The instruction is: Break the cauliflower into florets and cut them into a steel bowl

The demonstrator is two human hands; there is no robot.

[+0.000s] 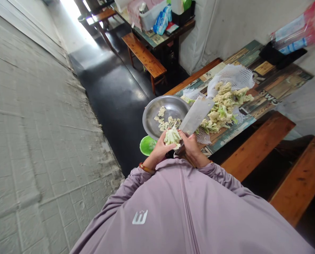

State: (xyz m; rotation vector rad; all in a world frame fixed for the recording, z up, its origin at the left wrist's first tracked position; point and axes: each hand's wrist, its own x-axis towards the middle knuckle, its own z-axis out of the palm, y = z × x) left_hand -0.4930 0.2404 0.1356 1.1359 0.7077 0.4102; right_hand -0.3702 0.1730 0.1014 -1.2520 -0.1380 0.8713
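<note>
My left hand (159, 150) is closed round a pale piece of cauliflower (172, 137), its stalk side turned up. In my right hand (191, 146) is a broad cleaver (197, 114), its blade slanting up and away to the right; the fingers round the handle are partly hidden. The right thumb and fingertips are close beside the cauliflower piece. Just beyond both hands is a steel basin (148, 114) with several small cauliflower florets (169, 123) in it. To the right, a heap of cauliflower (223, 106) lies on white foam netting (233, 74).
A green bowl (147, 145) sits low, left of my left hand. The patterned table (268, 84) reaches right to a bagged package (292, 35). Wooden benches (258, 148) flank it. Farther off are another bench (144, 54) and a loaded table (154, 39). A grey wall (41, 141) runs along the left.
</note>
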